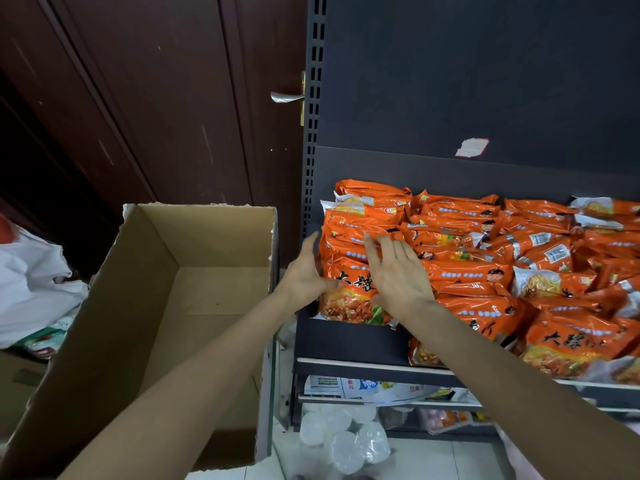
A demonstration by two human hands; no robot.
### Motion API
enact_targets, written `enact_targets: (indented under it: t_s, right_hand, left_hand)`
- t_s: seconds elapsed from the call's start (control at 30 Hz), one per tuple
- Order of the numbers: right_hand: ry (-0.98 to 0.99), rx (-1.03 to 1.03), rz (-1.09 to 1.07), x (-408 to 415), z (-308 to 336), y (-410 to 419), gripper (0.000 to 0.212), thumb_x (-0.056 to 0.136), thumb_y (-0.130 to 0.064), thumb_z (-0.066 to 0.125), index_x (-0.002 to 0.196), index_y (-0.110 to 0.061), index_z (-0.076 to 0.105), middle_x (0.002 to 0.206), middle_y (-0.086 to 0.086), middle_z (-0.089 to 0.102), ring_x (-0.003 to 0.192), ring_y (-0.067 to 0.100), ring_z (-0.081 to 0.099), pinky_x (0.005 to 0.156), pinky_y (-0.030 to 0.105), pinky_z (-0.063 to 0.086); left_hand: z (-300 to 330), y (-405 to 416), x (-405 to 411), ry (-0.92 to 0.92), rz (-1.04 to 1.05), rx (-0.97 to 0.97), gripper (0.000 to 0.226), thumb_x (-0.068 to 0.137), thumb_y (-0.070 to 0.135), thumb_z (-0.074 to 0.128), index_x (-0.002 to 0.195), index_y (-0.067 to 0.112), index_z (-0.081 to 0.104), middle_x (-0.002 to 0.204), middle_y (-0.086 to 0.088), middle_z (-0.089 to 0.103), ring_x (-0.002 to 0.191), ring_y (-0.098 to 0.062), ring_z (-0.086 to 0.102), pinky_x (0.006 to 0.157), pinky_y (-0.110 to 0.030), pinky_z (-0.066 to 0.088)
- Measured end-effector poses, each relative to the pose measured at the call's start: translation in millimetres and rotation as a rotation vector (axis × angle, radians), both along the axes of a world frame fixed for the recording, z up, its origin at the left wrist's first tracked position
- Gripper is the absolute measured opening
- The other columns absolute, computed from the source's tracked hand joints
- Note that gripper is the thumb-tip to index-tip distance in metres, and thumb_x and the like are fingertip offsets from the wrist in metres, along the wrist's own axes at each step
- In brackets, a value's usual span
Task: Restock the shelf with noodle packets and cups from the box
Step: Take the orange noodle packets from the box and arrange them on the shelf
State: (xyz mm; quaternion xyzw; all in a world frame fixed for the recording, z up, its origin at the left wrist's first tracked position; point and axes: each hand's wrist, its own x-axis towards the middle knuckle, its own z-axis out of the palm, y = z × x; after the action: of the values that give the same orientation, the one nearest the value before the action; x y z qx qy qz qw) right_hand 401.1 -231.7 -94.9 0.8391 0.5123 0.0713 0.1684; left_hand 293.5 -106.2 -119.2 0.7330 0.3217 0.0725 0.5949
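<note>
Towering behind the two hands is the dark metal shelf, and it is to its left end that both arms reach. Just to the left of the hands stands the cardboard box, open-topped, its inside showing only bare card as far as I can see — so the packets look to be out of it already. Under and beyond the hands lie the noodle packets, orange and glossy, stacked in slanting rows that run off to the right; the stack at the shelf's left end is the one being handled. The left hand stands edge-on against the outer side of that stack, fingers straight and spread, thumb near the front packet — I'd judge it acts as a stop so nothing slides off the end. The right hand lies flat on top, palm down, fingers spread and pressing, not curled round anything, likely to settle the slippery wrappers. Below the hands, on the floor under the shelf, sit some white cups — whether these are noodle cups awaiting shelving I cannot tell.
</note>
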Motion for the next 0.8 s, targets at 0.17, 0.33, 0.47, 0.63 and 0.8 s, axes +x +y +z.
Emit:
enact_targets:
  t_s: [0.17, 0.33, 0.47, 0.63, 0.8]
  right_hand:
    - [0.255, 0.099, 0.006, 5.9, 20.3, -12.3, 0.107, 0.077, -0.047, 0.07, 0.15, -0.013, -0.001, 0.149, 0.009, 0.015, 0.138, 0.024, 0.022, 0.116, 0.034, 0.017]
    - [0.558, 0.369, -0.094, 46.5, 49.0, -12.6, 0.073, 0.09, -0.043, 0.056, 0.148, -0.018, 0.021, 0.147, 0.001, 0.027, 0.136, 0.019, 0.028, 0.111, 0.033, 0.028]
    - [0.649, 0.439, -0.191, 89.1, 52.8, 0.9, 0.057, 0.093, -0.027, 0.055, 0.144, -0.013, 0.034, 0.143, 0.01, 0.038, 0.134, 0.024, 0.034, 0.11, 0.029, 0.026]
    - [0.648, 0.342, -0.141, 121.1, 50.0, 24.7, 0.06, 0.093, -0.025, 0.054, 0.147, -0.015, 0.029, 0.151, 0.005, 0.032, 0.139, 0.021, 0.029, 0.116, 0.031, 0.02]
    - [0.604, 0.165, -0.08, 137.2, 43.7, 41.3, 0.07, 0.091, -0.037, 0.055, 0.15, -0.019, 0.021, 0.153, 0.003, 0.029, 0.141, 0.018, 0.026, 0.119, 0.034, 0.008]
  left_hand:
    - [24.9, 12.1, 5.8, -0.088, 0.031, 0.122, 0.093, 0.077, 0.014, 0.076, 0.148, 0.023, 0.017, 0.147, -0.001, 0.033, 0.134, -0.017, 0.036, 0.106, -0.035, 0.037]
    - [53.2, 24.5, 22.9, -0.118, -0.016, 0.457, 0.049, 0.093, 0.012, 0.055, 0.139, 0.018, 0.04, 0.143, 0.0, 0.037, 0.132, -0.013, 0.036, 0.1, -0.022, 0.033]
    - [50.9, 40.2, 52.2, 0.007, -0.128, 0.674, 0.046, 0.097, 0.017, 0.046, 0.143, 0.017, 0.038, 0.151, -0.002, 0.03, 0.141, -0.02, 0.023, 0.113, -0.027, 0.018]
    - [45.4, 50.7, 86.9, 0.205, -0.39, 0.876, 0.052, 0.099, 0.037, 0.038, 0.148, 0.024, 0.026, 0.156, 0.002, 0.022, 0.145, -0.017, 0.012, 0.118, -0.035, 0.012]
    - [48.1, 58.6, 93.9, 0.353, -0.368, 0.883, 0.057, 0.096, 0.049, 0.038, 0.147, 0.026, 0.026, 0.15, 0.002, 0.033, 0.139, -0.019, 0.028, 0.114, -0.04, 0.022]
